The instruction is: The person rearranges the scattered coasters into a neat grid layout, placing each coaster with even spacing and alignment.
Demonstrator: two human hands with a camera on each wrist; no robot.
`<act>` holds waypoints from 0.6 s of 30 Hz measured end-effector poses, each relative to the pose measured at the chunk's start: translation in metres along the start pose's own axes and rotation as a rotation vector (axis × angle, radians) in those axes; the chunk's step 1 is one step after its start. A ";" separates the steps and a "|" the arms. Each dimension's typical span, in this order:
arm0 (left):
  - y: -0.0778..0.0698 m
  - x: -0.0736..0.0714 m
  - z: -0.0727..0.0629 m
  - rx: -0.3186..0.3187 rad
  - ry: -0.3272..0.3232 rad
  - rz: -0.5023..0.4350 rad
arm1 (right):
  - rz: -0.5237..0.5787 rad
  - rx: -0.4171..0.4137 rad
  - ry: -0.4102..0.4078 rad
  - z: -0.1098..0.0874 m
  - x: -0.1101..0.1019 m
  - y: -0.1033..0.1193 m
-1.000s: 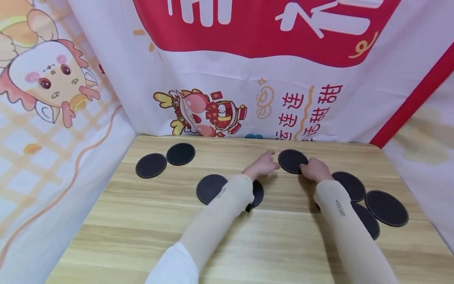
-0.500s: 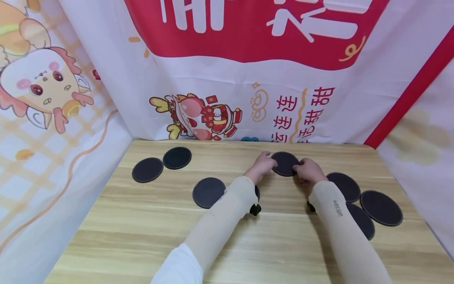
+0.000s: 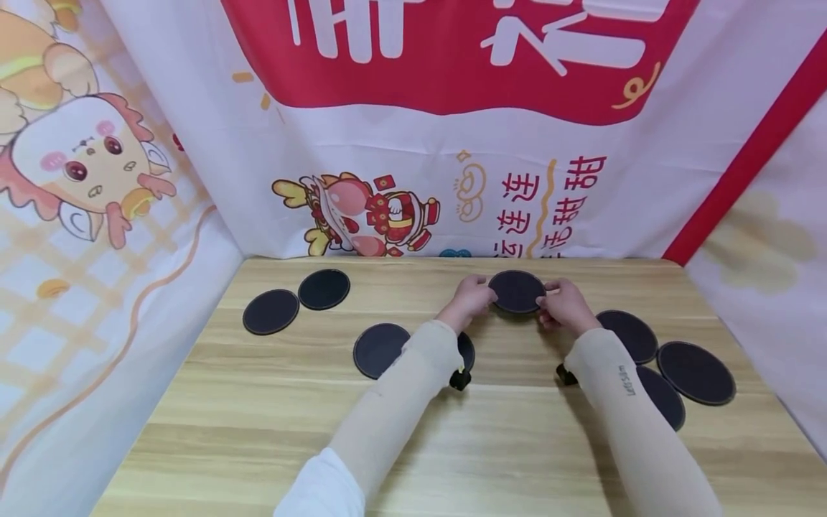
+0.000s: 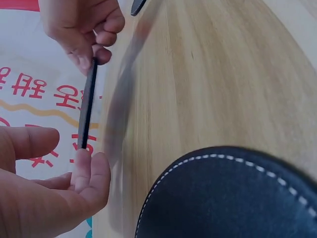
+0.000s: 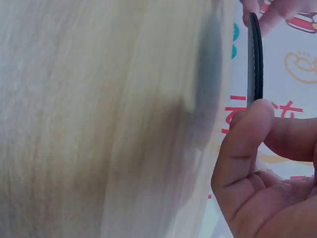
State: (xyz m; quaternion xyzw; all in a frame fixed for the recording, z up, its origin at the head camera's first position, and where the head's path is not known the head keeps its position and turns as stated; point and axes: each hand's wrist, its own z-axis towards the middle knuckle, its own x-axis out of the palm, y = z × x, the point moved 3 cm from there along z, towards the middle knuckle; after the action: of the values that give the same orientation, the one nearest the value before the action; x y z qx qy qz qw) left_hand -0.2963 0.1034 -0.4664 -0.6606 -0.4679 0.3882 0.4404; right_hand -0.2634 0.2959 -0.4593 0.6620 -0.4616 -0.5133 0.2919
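A second ago the flat, round black disc with stitched edging lay on the far part of the bench with only the right hand at it; now the left hand has joined in on the other side, and the disc has come up off the wood. It is held just above the pale wood-grain bench, near the far edge, its shadow cast on the boards below. The right fingers pinch its right rim between bent finger and thumb, and the left fingers grasp its left rim. Both forearms wear beige sleeves.

More black discs lie flat around the bench. Two sit just beside each other at the far left, one plum-black and one darker, greenish-black. A third is left of the left forearm, and a fourth is partly hidden behind that arm. On the right, three discs are clustered close together, the right sleeve covering part of them. Beyond the bench hangs a white cloth with red lettering and a cartoon dragon.
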 end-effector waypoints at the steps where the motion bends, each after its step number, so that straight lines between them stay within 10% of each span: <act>1: 0.000 0.000 0.000 0.003 0.002 -0.005 | 0.024 -0.001 0.010 -0.002 -0.001 0.001; 18: -0.006 -0.013 -0.014 0.131 0.037 0.010 | 0.251 -0.085 0.184 -0.026 -0.006 0.007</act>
State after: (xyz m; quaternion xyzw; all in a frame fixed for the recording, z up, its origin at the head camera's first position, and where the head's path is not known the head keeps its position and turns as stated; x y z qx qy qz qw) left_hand -0.2887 0.0886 -0.4553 -0.6398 -0.4301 0.4079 0.4892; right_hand -0.2413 0.2964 -0.4432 0.6304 -0.4899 -0.4291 0.4224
